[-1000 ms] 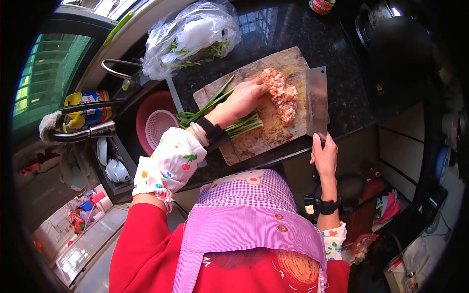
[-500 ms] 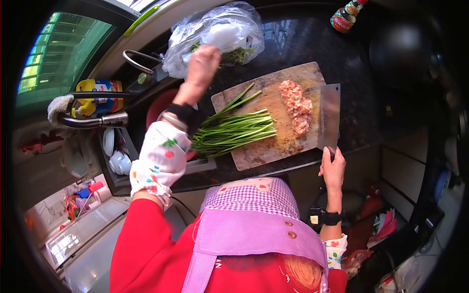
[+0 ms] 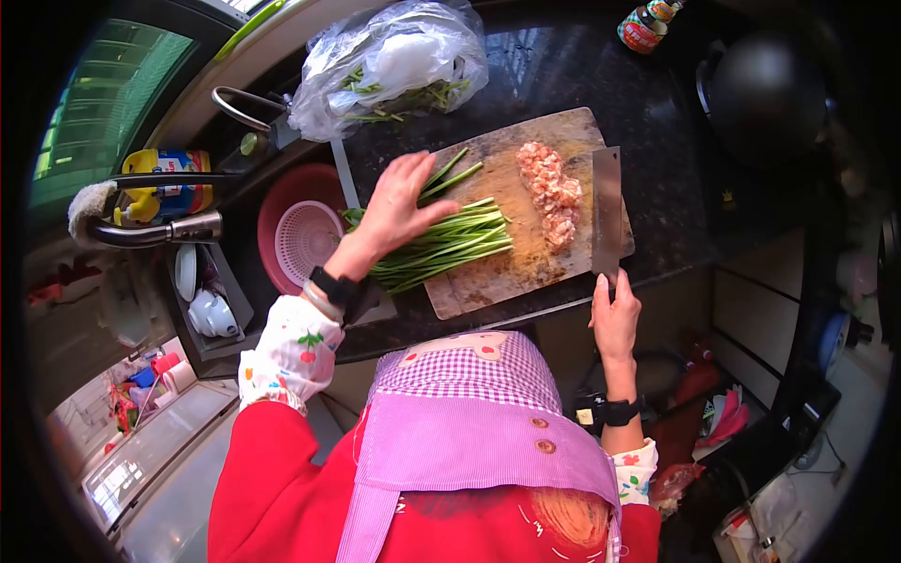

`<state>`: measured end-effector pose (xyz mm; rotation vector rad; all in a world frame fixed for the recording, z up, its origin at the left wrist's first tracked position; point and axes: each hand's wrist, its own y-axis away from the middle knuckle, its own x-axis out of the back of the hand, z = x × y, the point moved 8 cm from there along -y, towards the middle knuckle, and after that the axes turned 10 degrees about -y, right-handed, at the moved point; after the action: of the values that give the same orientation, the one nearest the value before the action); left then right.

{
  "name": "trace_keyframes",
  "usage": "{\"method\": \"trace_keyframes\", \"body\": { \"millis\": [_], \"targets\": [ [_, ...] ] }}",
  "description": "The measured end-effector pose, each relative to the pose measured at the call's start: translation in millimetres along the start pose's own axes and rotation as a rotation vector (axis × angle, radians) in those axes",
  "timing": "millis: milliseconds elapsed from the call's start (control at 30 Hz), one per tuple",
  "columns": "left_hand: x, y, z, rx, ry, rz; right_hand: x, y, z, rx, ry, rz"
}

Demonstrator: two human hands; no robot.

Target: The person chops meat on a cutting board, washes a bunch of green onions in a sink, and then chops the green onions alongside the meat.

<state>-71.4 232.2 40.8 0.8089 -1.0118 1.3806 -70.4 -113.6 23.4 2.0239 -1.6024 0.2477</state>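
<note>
My right hand is closed on the handle of a cleaver. Its broad blade points away from me, over the right edge of the wooden cutting board. Fingers spread, my left hand hovers at the bundle of long green stalks, whose cut ends lie on the board. A couple of stalks stick out apart from the bundle, beyond my left fingers. Between the stalks and the cleaver, a strip of chopped pink meat rests on the board.
A clear plastic bag with green trimmings lies at the back. Left are a red basin holding a white strainer, a faucet and white dishes. A sauce bottle and a dark round pan stand back right.
My left hand has come down from beside the plastic bag to the green stalks, and its fingers have spread. My right hand still holds the cleaver; the whole view has shifted slightly.
</note>
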Motion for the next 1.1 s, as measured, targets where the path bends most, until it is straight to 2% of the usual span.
{"method": "trace_keyframes", "body": {
  "millis": [33, 67, 100, 167, 200, 333, 467, 633, 700, 867, 933, 1100],
  "targets": [
    [-1, 6, 11, -0.009, -0.014, -0.041, 1, 5, -6, 0.174, 0.045, 0.063],
    [-5, 12, 20, 0.023, -0.025, -0.107, 1, 11, -12, 0.158, 0.018, 0.068],
    [-6, 15, 30, -0.042, -0.086, -0.073, -1, 15, -18, 0.156, 0.020, 0.066],
    [-6, 19, 47, -0.018, -0.091, -0.105, -4, 22, -40, 0.236, 0.027, 0.055],
    [-13, 23, 53, -0.002, -0.091, -0.147, -7, 23, -47, 0.103, -0.042, -0.009],
    [-29, 34, 66, -0.003, -0.166, -0.177, -27, 28, -55, 0.066, -0.072, -0.161],
    [-42, 38, 71, -0.038, -0.293, -0.147, -47, 35, -53, 0.182, -0.073, -0.204],
    [-50, 25, 70, -0.018, -0.386, -0.123, -56, 25, -53, 0.164, -0.005, -0.218],
    [-53, 19, 63, 0.022, -0.357, -0.166, -58, 20, -50, 0.083, -0.024, -0.264],
    [-46, 1, 81, -0.009, -0.293, -0.103, -55, 18, -47, 0.122, -0.057, -0.216],
    [-61, -3, 81, 0.019, -0.414, -0.164, -47, 18, -56, 0.135, -0.055, -0.179],
    [-63, 0, 79, -0.017, -0.393, -0.119, -30, 21, -77, 0.146, -0.029, -0.159]
  ]
}}
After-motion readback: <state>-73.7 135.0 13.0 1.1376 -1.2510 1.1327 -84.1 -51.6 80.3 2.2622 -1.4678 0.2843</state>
